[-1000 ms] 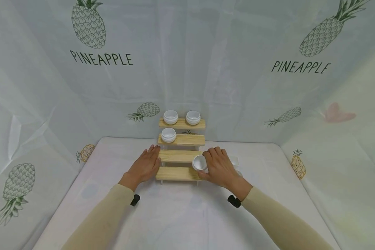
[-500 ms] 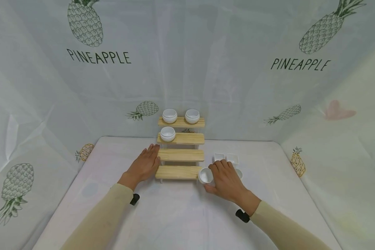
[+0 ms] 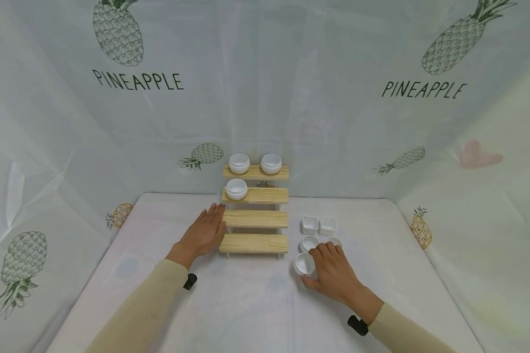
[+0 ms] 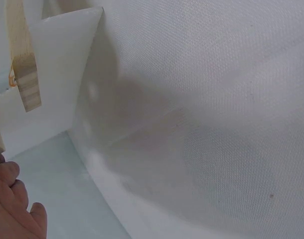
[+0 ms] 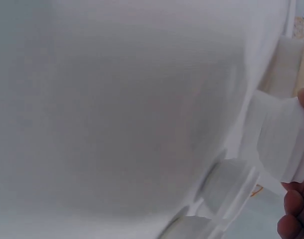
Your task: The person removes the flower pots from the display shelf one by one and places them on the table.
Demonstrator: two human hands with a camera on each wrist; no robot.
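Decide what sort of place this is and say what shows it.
Probably a makeshift tabletop booth: pineapple-print sheeting hangs behind and along both sides of the table, where a stepped stand holds three white bowls.

The right hand (image 3: 335,273) has carried its white bowl (image 3: 304,264) away from the stand (image 3: 253,242).

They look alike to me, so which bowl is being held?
The frontmost round bowl, pinched by the right grip; the other bowls stand behind it or on the wooden shelves.
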